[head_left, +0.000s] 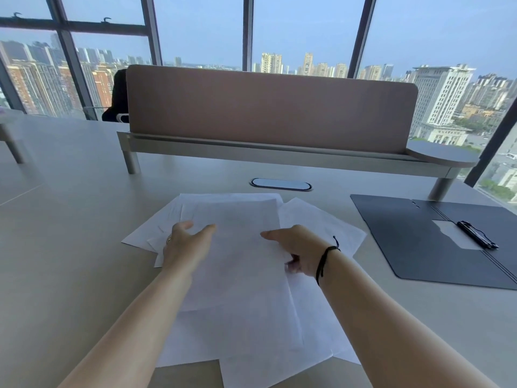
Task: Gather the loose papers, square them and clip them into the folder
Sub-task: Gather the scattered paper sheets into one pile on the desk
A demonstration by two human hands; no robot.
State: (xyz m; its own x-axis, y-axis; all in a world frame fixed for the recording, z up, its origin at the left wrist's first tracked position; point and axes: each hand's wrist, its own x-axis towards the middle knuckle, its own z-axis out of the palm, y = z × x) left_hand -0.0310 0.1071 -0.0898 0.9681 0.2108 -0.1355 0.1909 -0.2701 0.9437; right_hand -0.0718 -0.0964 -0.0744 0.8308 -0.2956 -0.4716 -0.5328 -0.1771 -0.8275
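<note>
From your head camera: no writing is legible on anything. Loose white papers (pixel 237 261) lie fanned and overlapping on the desk (pixel 70 219) before you. Your left hand (pixel 186 246) rests open on them, gripping nothing; your right hand (pixel 299 252) pinches a sheet's edge. The dark folder (pixel 414 242) lies open at right, well apart, its clip (pixel 477 235) on top.

The papers (pixel 237 261) are spread overlapping on the desk (pixel 70 219). The folder (pixel 419 242) is laid open to their right, a clip (pixel 477 235) on it. The grommet (pixel 280 184) and, further back, the divider panel (pixel 265 107) are set behind the papers.
</note>
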